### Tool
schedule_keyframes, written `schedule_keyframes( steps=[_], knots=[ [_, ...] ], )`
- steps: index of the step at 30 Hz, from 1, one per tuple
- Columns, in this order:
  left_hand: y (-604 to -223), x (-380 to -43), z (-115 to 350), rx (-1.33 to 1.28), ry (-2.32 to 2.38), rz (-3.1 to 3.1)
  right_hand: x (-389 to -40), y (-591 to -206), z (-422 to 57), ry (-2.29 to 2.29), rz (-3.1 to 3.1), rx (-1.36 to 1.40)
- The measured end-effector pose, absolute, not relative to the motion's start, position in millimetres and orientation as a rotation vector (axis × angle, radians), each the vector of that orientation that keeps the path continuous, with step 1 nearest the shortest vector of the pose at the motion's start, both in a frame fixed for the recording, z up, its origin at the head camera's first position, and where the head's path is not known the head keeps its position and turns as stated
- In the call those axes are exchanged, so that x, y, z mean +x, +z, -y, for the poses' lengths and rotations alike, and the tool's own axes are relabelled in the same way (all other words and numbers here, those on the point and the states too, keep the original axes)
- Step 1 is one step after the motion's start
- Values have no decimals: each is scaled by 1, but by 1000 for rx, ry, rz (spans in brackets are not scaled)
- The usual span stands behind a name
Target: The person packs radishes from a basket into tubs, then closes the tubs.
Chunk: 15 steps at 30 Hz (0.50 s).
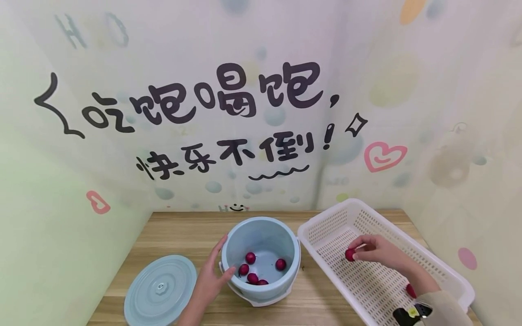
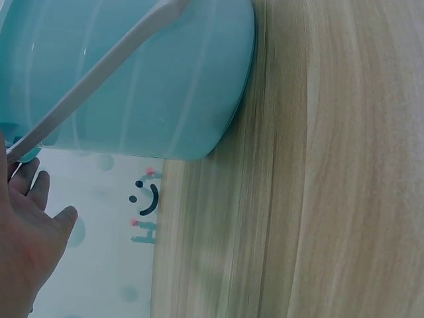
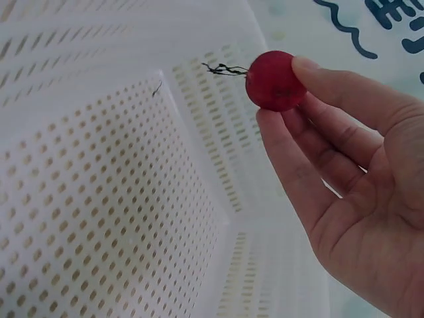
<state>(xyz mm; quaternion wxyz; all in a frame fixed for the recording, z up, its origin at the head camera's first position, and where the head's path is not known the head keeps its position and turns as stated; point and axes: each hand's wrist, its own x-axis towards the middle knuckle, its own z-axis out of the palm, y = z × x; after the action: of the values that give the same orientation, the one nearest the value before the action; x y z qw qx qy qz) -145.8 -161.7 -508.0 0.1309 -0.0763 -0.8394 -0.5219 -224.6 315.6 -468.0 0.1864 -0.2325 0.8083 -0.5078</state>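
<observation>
My right hand (image 1: pixel 381 253) pinches a small red radish (image 3: pixel 273 83) between thumb and fingertips, above the white perforated basket (image 1: pixel 326 271). Thin dark root strands hang off the radish in the right wrist view. My left hand (image 1: pixel 208 278) rests at the left side of the light blue bucket (image 1: pixel 232 244), its fingers mostly straight along the outside and the thumb near the rim. Several radishes (image 1: pixel 280 264) lie on the bucket's floor. Another radish (image 1: pixel 410 290) in the basket is partly hidden by my right forearm.
A round light blue lid (image 1: pixel 161 290) lies flat on the wooden table (image 1: pixel 183 226), left of the bucket. The bucket's pale handle (image 2: pixel 99 76) hangs down its side. A printed wall sheet (image 1: pixel 244 36) stands behind the table, with walls on both sides.
</observation>
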Motion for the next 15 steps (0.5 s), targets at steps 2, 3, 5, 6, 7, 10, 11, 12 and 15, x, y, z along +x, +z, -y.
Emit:
schedule_keyframes(
  steps=[2, 3, 5, 6, 7, 10, 11, 12, 15],
  knots=[
    [-508, -146, 162, -220, -1516, 2439, -225, -464, -310, -1467, -2268, -665],
    [-507, -145, 162, -218, -1515, 2441, -226, -462, -307, -1483, -2267, -673],
    [-507, -145, 161, -215, -1514, 2442, -226, -458, -301, -1513, -2266, -687],
    [-507, -146, 161, -214, -1512, 2443, -227, -456, -298, -1523, -2270, -698],
    [-507, -146, 161, -216, -1509, 2442, -227, -454, -294, -1532, -2277, -702],
    [-508, -146, 162, -228, -1497, 2437, -227, -448, -283, -1552, -2302, -684],
    [-508, -146, 162, -233, -1493, 2436, -227, -445, -280, -1556, -2312, -681],
    [-508, -147, 162, -240, -1487, 2434, -227, -443, -276, -1561, -2321, -670],
    [-509, -147, 162, -250, -1472, 2433, -225, -437, -263, -1575, -2347, -651]
  ],
)
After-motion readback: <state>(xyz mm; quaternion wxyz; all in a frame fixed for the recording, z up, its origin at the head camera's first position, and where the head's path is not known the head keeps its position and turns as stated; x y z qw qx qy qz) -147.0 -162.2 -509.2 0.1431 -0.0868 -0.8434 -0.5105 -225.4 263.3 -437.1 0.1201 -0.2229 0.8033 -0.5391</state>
